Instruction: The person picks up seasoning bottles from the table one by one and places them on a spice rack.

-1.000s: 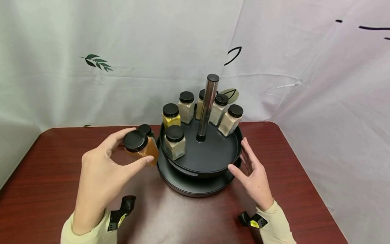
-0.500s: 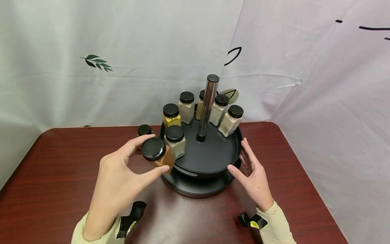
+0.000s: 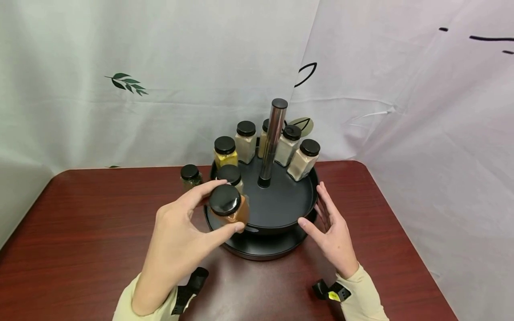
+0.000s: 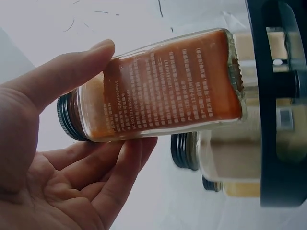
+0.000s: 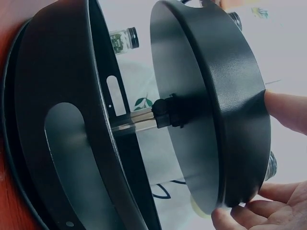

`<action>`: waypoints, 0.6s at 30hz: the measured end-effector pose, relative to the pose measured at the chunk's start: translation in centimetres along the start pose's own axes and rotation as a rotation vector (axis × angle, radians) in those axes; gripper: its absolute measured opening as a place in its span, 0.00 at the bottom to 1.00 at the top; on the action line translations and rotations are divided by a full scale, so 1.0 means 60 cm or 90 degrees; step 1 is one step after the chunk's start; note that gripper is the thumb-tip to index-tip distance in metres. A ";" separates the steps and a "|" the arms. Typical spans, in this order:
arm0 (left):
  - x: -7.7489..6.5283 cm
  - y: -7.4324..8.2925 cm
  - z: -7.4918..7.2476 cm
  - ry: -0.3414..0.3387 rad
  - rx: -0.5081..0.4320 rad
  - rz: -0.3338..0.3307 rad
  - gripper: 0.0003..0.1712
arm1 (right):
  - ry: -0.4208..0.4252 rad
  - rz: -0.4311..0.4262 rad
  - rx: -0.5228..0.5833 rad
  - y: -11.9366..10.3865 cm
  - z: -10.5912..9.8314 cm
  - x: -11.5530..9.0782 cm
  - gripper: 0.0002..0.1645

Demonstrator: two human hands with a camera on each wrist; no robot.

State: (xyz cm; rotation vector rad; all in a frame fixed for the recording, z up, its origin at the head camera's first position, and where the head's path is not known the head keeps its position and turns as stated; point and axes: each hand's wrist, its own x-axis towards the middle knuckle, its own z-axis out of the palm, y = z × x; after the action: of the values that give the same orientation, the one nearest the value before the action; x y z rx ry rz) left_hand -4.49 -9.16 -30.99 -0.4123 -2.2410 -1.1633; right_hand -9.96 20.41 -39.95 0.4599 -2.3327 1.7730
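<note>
My left hand (image 3: 180,240) pinches a glass spice jar (image 3: 229,203) of orange-brown powder between thumb and fingers. The jar has a black lid and is held tilted at the left front rim of the upper tray, overlapping a pale-powder jar (image 3: 230,174) there. In the left wrist view, printed white text covers the orange-brown jar's side. A black two-tier round spice rack (image 3: 277,209) stands on the table. With fingers mostly straight, my right hand (image 3: 335,240) touches the outer wall of its upper tray, thumb in front and fingers farther round.
Several black-lidded jars, including a yellow one (image 3: 225,154) and a pale one (image 3: 303,161), ring the tray's back around its upright post (image 3: 273,142). A dark-green jar (image 3: 190,176) stands on the red-brown table (image 3: 100,223), left of the rack. White cloth (image 3: 180,89) hangs behind.
My left hand has carried the orange-brown jar rightward, from beside the rack to the upper tray's left front rim. My right hand has stayed at the tray wall.
</note>
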 end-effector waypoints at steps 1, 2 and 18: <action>0.001 0.001 0.003 -0.003 -0.003 0.003 0.43 | 0.000 -0.001 0.000 0.000 0.000 0.000 0.51; 0.003 0.003 0.006 -0.005 -0.006 0.003 0.42 | 0.000 -0.001 0.000 0.000 0.001 0.000 0.51; 0.023 0.001 0.056 0.003 0.060 0.056 0.42 | -0.001 0.002 -0.007 -0.002 0.004 -0.002 0.52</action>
State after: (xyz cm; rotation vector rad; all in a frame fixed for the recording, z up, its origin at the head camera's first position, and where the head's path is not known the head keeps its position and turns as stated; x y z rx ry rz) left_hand -6.72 -6.36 -31.61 -0.4639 -2.2406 -1.0087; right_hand -9.82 20.16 -39.92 0.4559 -2.3442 1.7613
